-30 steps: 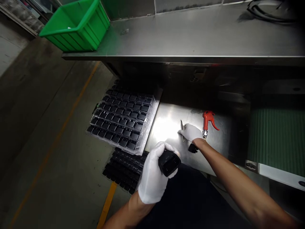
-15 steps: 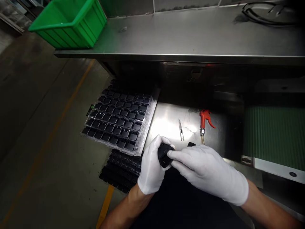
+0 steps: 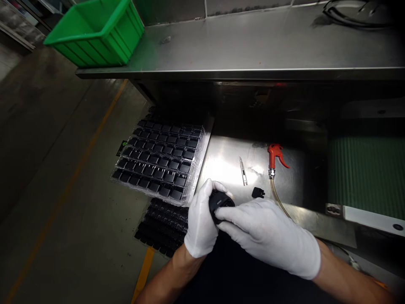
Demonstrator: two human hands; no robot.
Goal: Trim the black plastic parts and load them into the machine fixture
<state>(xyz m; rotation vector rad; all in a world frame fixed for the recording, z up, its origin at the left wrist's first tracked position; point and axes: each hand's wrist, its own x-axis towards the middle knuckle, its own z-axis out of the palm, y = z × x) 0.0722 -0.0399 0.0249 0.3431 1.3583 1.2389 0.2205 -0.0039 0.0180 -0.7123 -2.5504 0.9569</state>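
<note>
A small black part (image 3: 220, 202) sits in my left hand (image 3: 201, 223), whose white-gloved fingers wrap round it. From the right, my right hand (image 3: 268, 232), also gloved in white, presses its fingertips against the lower edge of that part. Another small black piece (image 3: 258, 193) lies on the metal table (image 3: 221, 154) just above my right hand. A slim silver knife (image 3: 243, 171) rests further up on the same table. Beside it is a red air gun (image 3: 276, 156) with a clear hose.
Stacked clear trays of black pieces (image 3: 155, 156) stand to the left, with more trays (image 3: 163, 226) below. A green bin (image 3: 95, 38) and black cable (image 3: 354, 19) sit on the metal shelf (image 3: 230, 48). At the right is a green ribbed belt (image 3: 367, 177).
My right hand has shifted left and lower on the black part, which is turned a little. The small black piece on the table now shows more fully. The view has shifted slightly.
</note>
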